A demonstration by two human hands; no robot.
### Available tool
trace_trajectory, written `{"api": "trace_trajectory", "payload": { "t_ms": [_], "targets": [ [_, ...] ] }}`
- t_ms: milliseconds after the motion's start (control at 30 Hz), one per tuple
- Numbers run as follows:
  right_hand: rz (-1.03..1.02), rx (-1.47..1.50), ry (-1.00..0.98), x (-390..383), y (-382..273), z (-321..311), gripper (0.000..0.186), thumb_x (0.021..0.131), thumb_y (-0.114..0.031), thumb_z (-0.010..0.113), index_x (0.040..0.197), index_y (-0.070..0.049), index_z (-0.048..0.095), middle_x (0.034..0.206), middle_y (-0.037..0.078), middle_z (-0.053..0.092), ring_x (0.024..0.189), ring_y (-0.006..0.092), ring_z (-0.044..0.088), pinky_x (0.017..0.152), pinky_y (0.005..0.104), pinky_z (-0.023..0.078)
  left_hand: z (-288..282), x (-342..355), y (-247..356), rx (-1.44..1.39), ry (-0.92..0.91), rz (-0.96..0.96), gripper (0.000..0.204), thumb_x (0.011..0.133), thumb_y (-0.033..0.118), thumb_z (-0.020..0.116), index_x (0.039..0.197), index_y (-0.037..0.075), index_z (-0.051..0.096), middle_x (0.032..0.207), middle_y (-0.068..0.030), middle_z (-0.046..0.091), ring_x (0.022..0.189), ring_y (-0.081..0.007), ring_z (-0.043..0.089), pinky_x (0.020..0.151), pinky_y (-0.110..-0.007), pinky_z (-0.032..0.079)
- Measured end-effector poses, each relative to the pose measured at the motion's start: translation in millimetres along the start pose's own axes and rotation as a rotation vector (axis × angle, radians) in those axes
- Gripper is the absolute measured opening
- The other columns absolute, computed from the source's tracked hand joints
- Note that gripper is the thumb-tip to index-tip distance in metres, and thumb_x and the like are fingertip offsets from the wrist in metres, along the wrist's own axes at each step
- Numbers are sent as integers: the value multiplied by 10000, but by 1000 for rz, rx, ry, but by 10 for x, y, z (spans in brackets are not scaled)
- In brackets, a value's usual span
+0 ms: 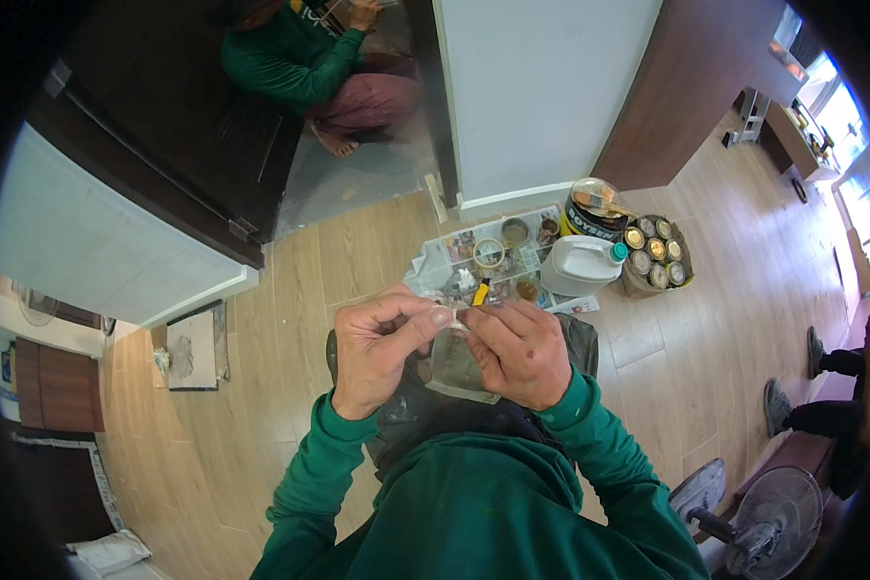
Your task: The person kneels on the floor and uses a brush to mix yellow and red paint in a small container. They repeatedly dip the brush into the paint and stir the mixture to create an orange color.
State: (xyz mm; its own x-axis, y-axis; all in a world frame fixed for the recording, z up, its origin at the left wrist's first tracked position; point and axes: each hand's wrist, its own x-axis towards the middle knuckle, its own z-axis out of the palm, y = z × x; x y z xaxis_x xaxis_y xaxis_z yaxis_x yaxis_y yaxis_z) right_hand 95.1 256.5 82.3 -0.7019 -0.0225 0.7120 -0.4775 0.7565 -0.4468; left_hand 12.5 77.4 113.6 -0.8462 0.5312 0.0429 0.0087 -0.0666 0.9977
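Note:
Both of my hands are raised in front of my body and meet at a small whitish piece (456,317) whose kind I cannot make out. My left hand (379,346) pinches it between thumb and fingers. My right hand (526,354) has its fingers closed on the other side of the piece. Below the hands, between my knees, sits a translucent plastic container (459,370), partly hidden by the right hand. Just beyond the fingertips, a yellow-handled tool (481,291) lies on the spread newspaper (447,253).
On the newspaper are a tape roll (488,253), a white jug with a green cap (578,267) and a large paint can (590,224). A box of several cans (655,253) stands to the right. Another person (304,77) crouches in the doorway. A fan (768,522) is lower right.

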Motion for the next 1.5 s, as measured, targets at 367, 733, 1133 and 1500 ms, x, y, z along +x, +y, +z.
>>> {"api": "trace_trajectory", "payload": {
  "t_ms": [367,733,1133,1500],
  "targets": [
    [-24,-123,-61,38,51,45,329,734,-45,746,1052,3,676,920,138,693,740,292,654,642,403,523,8,60,-62,-2,100,-103,126,865,49,772,970,-21,775,743,-27,647,624,-90,564,574,-243,428],
    [-3,-105,-108,61,53,28,338,722,-40,744,1049,-3,666,906,131,690,757,303,661,666,409,530,-138,80,74,945,-147,780,329,763,-12,757,1088,37,737,778,-81,565,664,-238,533,600,-355,411],
    [194,-21,-143,82,-53,37,273,808,-107,736,1066,-42,676,872,123,684,731,325,665,645,430,543,-194,214,163,1142,-388,804,188,735,52,719,816,61,550,770,-91,488,679,-287,566,615,-402,429],
    [224,64,-19,69,-33,86,152,870,-118,745,985,-37,687,750,127,679,623,326,659,544,421,514,-237,168,186,756,-258,573,230,749,62,729,976,29,704,660,-57,541,538,-241,544,519,-365,450]
  ]
}}
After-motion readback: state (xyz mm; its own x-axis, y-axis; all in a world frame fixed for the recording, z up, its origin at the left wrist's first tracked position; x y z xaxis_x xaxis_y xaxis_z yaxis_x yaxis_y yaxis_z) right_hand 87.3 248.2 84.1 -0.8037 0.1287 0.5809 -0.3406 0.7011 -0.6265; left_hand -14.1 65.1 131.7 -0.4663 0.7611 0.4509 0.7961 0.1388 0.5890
